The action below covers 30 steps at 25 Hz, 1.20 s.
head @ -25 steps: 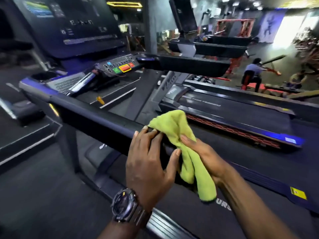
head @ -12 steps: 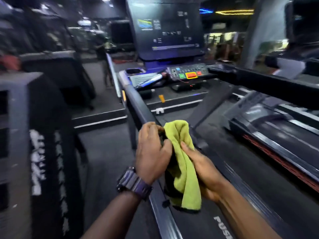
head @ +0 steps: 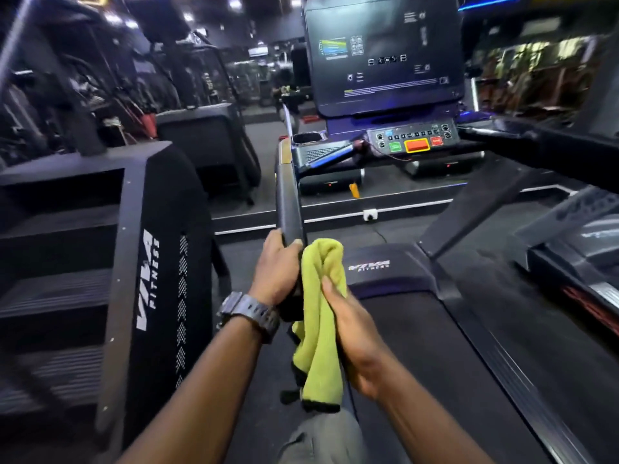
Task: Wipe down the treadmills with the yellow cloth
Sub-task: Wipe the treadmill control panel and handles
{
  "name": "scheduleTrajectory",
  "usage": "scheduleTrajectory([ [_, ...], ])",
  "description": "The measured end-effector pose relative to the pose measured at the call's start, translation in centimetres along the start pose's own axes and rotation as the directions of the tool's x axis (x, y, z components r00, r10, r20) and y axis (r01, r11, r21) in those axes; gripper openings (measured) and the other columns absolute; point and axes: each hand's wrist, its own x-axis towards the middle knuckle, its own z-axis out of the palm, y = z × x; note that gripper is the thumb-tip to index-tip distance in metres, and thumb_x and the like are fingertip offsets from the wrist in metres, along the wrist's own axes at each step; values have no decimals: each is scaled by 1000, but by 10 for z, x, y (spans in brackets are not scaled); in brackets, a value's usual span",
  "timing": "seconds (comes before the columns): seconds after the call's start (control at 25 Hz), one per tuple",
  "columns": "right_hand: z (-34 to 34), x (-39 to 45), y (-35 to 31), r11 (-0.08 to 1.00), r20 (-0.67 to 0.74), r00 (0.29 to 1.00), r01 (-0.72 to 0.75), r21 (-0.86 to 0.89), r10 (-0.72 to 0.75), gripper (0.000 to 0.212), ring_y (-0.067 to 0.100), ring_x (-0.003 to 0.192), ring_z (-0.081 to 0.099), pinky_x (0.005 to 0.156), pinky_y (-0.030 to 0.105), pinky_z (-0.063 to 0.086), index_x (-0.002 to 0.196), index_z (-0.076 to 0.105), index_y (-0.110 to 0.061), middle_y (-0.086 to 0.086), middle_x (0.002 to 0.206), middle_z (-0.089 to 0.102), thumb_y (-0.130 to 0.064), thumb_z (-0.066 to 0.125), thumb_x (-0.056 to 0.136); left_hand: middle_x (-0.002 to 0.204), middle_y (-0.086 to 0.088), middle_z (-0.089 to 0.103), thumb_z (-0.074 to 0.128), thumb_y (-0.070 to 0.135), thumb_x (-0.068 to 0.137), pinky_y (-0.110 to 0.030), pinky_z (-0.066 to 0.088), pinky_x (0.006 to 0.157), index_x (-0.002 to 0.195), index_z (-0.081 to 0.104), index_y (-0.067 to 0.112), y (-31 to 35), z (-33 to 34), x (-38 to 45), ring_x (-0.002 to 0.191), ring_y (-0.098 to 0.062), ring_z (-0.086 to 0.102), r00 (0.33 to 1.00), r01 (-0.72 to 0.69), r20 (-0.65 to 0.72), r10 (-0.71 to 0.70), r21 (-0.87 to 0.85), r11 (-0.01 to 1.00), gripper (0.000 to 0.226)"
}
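I stand on a black treadmill, facing its dark console screen (head: 385, 55) and button panel (head: 415, 140). My left hand (head: 276, 272), with a grey watch on the wrist, grips the near end of the treadmill's left handrail (head: 288, 199). The yellow cloth (head: 320, 316) hangs folded against the inner side of that rail, just right of my left hand. My right hand (head: 351, 333) holds the cloth from the right, fingers pressed into its fold. The cloth's lower end dangles below the rail. The treadmill belt (head: 418, 363) runs under my right arm.
A black stair machine marked "VIVA FITNESS" (head: 147, 283) stands close on the left. The treadmill's right handrail (head: 542, 149) and upright cross at the right, with another treadmill (head: 586, 262) beyond. More gym machines fill the dim background.
My view has swung left until it faces the console straight on. Both hands stay at the left rail, the left gripping it and the right holding the cloth.
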Motion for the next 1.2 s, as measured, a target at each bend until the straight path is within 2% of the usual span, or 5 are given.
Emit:
scheduleTrajectory([
  [0.24, 7, 133, -51, 962, -98, 991, 64, -264, -92, 33, 18, 114, 60, 95, 24, 46, 132, 59, -13, 4, 122, 65, -27, 47, 104, 143, 10, 41, 45, 31, 101, -17, 24, 109, 148, 31, 19, 23, 1, -17, 131, -6, 38, 996, 91, -11, -90, 92, 992, 51],
  [0.6, 14, 105, -33, 985, -208, 977, -86, -151, 53, 48, 12, 121, 60, 109, 35, 43, 128, 59, -29, -9, 126, 65, -52, 55, 87, 162, 1, 15, 31, 32, 105, -25, 10, 121, 154, 15, 14, 47, 4, -29, 148, -8, 14, 985, 168, -41, -165, 363, 917, 55],
  [0.72, 11, 143, -42, 957, -229, 958, -219, -192, 173, 36, 14, 121, 57, 112, 38, 41, 133, 55, -26, -7, 128, 61, -42, 50, 100, 159, -5, 24, 35, 27, 104, -29, 20, 117, 152, 22, 9, 52, 3, -25, 146, -16, 24, 977, 210, -61, -204, 430, 878, 53],
  [0.92, 12, 81, -12, 963, -87, 970, -236, -130, 227, 76, 12, 133, 50, 115, 44, 37, 141, 48, -39, -12, 142, 56, -79, 56, 77, 132, -19, 54, 43, 26, 100, -38, 40, 100, 128, 50, 6, 74, 7, 33, 122, -34, 50, 890, 443, -287, -356, 352, 824, 36],
  [1.2, -4, 275, -31, 870, -210, 945, -314, -380, 250, 87, 16, 138, 44, 116, 44, 36, 149, 37, -33, -6, 152, 45, -80, 39, 76, 136, -17, 55, 36, 33, 101, -38, 40, 96, 135, 48, 13, 98, 38, 84, 123, -37, 51, 723, 670, -466, -511, 290, 683, 41],
])
